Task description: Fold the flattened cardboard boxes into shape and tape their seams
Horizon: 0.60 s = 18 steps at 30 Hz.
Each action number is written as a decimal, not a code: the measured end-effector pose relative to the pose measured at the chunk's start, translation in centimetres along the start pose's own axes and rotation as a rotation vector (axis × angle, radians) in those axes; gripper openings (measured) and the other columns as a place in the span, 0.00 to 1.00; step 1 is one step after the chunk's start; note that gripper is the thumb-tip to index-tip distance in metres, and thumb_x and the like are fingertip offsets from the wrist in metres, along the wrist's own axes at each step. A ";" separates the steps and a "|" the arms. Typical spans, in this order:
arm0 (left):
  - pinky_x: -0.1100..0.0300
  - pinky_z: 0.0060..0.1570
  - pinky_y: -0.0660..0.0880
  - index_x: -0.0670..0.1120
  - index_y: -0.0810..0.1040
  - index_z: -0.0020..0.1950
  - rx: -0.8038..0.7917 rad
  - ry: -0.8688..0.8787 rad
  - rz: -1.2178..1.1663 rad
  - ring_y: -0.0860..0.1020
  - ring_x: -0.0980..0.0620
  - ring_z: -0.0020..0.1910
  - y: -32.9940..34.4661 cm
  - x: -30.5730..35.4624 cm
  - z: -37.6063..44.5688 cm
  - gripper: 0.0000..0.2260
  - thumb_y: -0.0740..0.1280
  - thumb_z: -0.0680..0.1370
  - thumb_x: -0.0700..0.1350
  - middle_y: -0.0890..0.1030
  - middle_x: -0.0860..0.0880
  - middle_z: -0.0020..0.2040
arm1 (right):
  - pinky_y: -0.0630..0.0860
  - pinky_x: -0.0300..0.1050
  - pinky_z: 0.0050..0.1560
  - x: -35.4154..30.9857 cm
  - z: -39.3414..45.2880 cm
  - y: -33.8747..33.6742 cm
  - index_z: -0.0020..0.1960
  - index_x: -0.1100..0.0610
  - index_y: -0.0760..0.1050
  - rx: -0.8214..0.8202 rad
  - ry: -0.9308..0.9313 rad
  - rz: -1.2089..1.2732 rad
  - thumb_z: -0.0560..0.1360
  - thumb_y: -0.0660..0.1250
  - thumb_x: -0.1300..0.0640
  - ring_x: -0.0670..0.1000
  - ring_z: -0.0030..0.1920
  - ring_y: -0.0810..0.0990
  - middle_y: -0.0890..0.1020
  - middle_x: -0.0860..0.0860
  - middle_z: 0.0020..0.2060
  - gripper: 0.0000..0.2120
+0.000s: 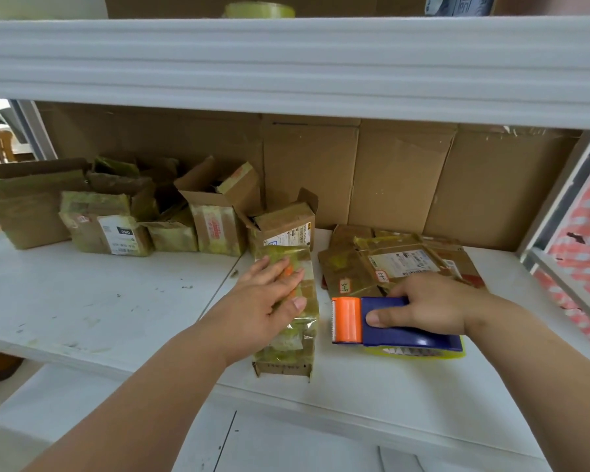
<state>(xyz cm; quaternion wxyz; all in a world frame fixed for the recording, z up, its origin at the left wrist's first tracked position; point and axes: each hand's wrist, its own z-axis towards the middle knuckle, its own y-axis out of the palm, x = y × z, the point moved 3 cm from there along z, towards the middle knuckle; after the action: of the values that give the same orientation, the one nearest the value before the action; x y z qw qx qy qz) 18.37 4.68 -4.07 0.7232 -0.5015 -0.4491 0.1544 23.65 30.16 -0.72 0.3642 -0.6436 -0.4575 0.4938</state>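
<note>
So my left hand (269, 294) is flat on top of the folded box (288, 321), fingers straight and pressing it onto the white table (99, 301). My right hand (426, 306) has its fingers wrapped round the blue tape dispenser (392, 323) just beside it. The flattened boxes (395, 264) sit right behind that, more taped boxes (116, 216) back left.

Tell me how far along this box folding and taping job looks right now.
Done: several folded, taped brown cardboard boxes stand along the back of the white shelf. In hand: the left hand presses flat on a yellow-taped cardboard box, while the right hand grips the blue and orange tape dispenser beside it. Left: a pile of flattened cardboard boxes behind the dispenser.
</note>
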 end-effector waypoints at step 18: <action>0.55 0.76 0.47 0.63 0.56 0.78 0.016 0.008 0.030 0.38 0.62 0.77 0.3 0.2 0.0 0.27 0.49 0.79 0.65 0.49 0.63 0.80 | 0.78 0.49 0.51 -2.1 1.7 -1.1 0.48 0.50 0.80 -0.072 0.041 -0.187 0.69 0.61 0.25 0.49 0.44 0.81 0.83 0.49 0.41 0.29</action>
<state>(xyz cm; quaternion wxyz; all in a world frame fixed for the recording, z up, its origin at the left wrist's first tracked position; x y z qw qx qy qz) 18.59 4.96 -4.26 0.7265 -0.5030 -0.4373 0.1670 21.55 28.58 0.52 0.3947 -0.6206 -0.5255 0.4277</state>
